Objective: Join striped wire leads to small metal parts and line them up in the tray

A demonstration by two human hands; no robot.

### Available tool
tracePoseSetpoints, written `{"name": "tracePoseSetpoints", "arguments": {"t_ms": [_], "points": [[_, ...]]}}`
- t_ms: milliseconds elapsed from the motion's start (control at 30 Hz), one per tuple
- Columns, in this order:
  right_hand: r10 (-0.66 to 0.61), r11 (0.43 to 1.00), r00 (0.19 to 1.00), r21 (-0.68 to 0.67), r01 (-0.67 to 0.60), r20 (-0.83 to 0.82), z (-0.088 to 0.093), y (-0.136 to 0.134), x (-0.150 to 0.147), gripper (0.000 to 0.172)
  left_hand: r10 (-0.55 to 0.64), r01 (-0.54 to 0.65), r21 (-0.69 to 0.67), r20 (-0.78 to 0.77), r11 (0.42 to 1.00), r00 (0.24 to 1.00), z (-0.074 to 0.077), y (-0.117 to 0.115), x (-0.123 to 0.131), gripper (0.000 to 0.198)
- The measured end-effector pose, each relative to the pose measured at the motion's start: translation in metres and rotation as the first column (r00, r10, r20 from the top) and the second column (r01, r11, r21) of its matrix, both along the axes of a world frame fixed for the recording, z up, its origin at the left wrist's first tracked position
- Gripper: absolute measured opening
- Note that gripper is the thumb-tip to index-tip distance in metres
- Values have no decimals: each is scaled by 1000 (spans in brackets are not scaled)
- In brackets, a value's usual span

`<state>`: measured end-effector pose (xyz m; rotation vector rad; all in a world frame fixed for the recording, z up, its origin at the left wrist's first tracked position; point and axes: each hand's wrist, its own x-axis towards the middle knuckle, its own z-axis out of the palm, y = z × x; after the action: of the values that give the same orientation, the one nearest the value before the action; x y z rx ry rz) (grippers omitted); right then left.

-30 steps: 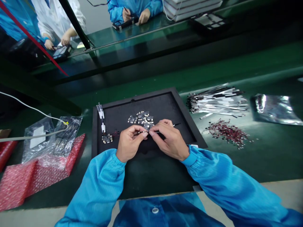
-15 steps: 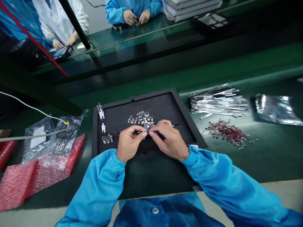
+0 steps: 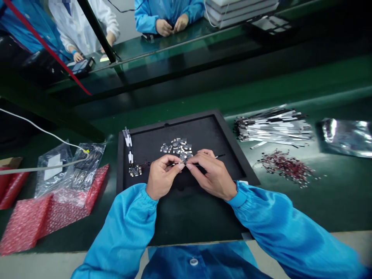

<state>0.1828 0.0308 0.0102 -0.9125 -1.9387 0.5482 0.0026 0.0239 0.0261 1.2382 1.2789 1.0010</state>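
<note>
Thin strip juts past pinching right hand, left hand pinching too.

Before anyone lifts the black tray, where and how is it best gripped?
Probably mid-length along its side rims, the left hand coming from the left, the right hand from the right. The black tray lies flat, its raised rim giving an edge to hold; loose circuit boards rest inside, so keep it level. Strips near the far-left corner make that spot worse.
</note>
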Motion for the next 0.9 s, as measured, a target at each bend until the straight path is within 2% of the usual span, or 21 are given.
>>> {"name": "tracePoseSetpoints", "arguments": {"t_ms": [467,767,900], "points": [[5,998,1000,67,-6,20,-8,-3,2,7,7,-7,37,-4,999,1000,-2,-6,1,16],[51,997,999,51,-50,-13,-11,0,4,10,-40,49,-38,197,998,979,-6,-2,-3,28],[21,999,1000,50,-20,0,-12,-1,4,8,-45,57,-52,212,997,976,-6,-2,-1,31]]}}
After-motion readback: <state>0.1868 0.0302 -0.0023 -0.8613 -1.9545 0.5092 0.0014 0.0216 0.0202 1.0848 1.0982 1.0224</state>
